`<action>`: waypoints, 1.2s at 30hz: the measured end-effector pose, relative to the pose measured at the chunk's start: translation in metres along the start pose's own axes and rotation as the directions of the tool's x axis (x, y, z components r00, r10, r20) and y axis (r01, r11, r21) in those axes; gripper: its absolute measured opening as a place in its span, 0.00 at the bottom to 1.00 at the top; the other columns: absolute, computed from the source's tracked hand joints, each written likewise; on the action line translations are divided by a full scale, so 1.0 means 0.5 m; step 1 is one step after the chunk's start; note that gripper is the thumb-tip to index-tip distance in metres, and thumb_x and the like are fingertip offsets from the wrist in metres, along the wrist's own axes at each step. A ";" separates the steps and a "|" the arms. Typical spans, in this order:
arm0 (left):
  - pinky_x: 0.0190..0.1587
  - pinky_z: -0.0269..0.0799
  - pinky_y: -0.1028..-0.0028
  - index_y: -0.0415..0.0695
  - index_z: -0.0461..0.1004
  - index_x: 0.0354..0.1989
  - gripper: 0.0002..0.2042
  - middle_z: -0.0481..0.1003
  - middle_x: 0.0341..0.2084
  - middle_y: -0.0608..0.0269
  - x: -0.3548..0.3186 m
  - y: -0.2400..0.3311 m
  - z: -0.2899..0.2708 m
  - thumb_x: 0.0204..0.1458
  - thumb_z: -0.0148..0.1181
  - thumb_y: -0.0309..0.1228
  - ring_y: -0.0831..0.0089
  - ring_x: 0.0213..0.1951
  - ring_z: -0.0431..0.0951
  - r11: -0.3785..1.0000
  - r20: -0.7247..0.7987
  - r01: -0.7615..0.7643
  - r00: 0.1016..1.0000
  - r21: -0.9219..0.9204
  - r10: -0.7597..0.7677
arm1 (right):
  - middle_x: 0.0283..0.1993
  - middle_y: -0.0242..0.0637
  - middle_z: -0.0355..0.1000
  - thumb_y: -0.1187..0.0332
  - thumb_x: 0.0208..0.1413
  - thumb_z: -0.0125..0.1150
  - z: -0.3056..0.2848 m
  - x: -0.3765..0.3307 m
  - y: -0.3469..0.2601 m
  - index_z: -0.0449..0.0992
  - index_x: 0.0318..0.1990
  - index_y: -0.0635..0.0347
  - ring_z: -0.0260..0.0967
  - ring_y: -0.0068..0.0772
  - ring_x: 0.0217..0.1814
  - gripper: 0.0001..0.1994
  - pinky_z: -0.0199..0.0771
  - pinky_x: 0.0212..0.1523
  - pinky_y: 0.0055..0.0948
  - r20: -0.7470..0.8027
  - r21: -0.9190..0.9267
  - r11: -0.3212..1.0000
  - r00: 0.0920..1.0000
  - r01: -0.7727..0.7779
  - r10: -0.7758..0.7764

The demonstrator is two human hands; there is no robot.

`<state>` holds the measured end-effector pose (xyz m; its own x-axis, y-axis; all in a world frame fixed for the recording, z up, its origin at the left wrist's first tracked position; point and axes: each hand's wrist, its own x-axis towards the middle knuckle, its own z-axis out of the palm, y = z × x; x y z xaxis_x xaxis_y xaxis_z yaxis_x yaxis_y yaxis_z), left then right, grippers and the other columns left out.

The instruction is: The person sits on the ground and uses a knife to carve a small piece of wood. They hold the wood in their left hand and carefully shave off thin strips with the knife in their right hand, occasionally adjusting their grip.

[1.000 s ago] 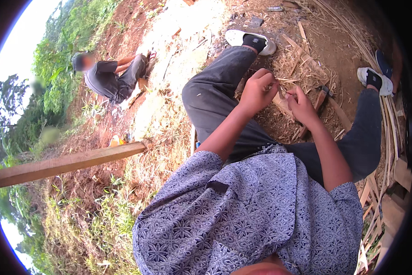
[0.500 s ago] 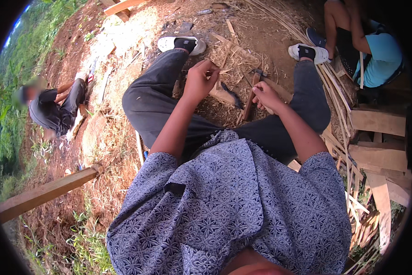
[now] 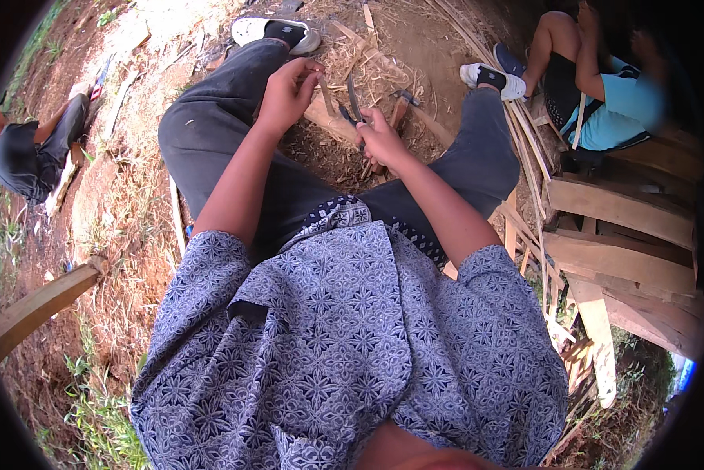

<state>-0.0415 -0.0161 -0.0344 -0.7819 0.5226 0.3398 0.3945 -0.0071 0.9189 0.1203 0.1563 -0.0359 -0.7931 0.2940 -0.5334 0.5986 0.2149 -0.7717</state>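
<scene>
Outdoor woodworking spot: wood shavings (image 3: pixel 378 81) on bare earth (image 3: pixel 439 48), blade (image 3: pixel 353 97), planks (image 3: pixel 618 208), wood strips (image 3: pixel 527 144), grass (image 3: pixel 101 403).

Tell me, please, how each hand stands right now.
Left hand: closed, pinching a thin, pale wooden strip.
Right hand: closed, holding a knife with a narrow grey metal blade.

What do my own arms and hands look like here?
Your left hand and right hand are both bare and ungloved. The forearms are uncovered too. Loose, short sleeves, pale blue-grey with a dark navy flower-like pattern, end above them.
</scene>
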 end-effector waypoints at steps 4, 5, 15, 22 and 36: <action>0.49 0.79 0.72 0.37 0.79 0.46 0.07 0.79 0.41 0.57 0.011 -0.020 0.000 0.60 0.62 0.19 0.70 0.45 0.82 0.990 -0.004 -0.076 0.997 0.115 0.077 | 0.35 0.42 0.76 0.59 0.71 0.50 0.014 0.046 -0.041 0.67 0.61 0.61 0.74 0.29 0.29 0.19 0.75 0.28 0.35 -0.076 0.009 0.995 0.992 0.097 -0.096; 0.49 0.79 0.72 0.37 0.79 0.46 0.07 0.79 0.41 0.57 0.012 -0.027 -0.003 0.60 0.62 0.19 0.70 0.45 0.82 0.982 -0.010 -0.107 0.994 0.156 0.110 | 0.36 0.44 0.77 0.58 0.71 0.49 0.021 0.057 -0.053 0.69 0.59 0.62 0.76 0.33 0.31 0.18 0.76 0.31 0.38 -0.117 0.019 0.987 0.981 0.158 -0.154; 0.47 0.77 0.70 0.37 0.79 0.40 0.04 0.80 0.37 0.58 0.024 -0.024 -0.010 0.58 0.66 0.21 0.67 0.42 0.82 0.978 -0.017 -0.123 0.992 0.171 0.128 | 0.42 0.54 0.81 0.54 0.71 0.45 0.005 0.107 -0.050 0.80 0.49 0.62 0.79 0.56 0.50 0.22 0.74 0.54 0.48 -0.134 -0.181 0.969 0.972 0.166 -0.191; 0.49 0.77 0.72 0.38 0.80 0.40 0.04 0.82 0.39 0.58 0.033 0.001 -0.004 0.58 0.66 0.20 0.68 0.44 0.83 0.972 0.040 -0.163 0.987 0.171 0.159 | 0.41 0.49 0.81 0.54 0.73 0.43 -0.010 0.111 -0.059 0.80 0.48 0.61 0.80 0.52 0.47 0.22 0.76 0.52 0.44 -0.018 -0.317 0.938 0.988 0.140 -0.153; 0.36 0.78 0.69 0.38 0.80 0.35 0.02 0.79 0.34 0.55 0.028 0.045 -0.004 0.55 0.65 0.19 0.63 0.35 0.82 0.969 -0.014 -0.146 0.988 0.201 0.152 | 0.35 0.60 0.78 0.57 0.72 0.43 -0.008 0.088 -0.105 0.75 0.46 0.67 0.78 0.63 0.42 0.20 0.74 0.47 0.56 -0.156 -0.404 0.849 0.889 0.341 -0.431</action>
<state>-0.0443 -0.0105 -0.0086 -0.7194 0.5036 0.4784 0.5936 0.0880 0.8000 0.0543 0.1616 -0.0177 -0.9455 0.3139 -0.0869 0.2829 0.6592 -0.6967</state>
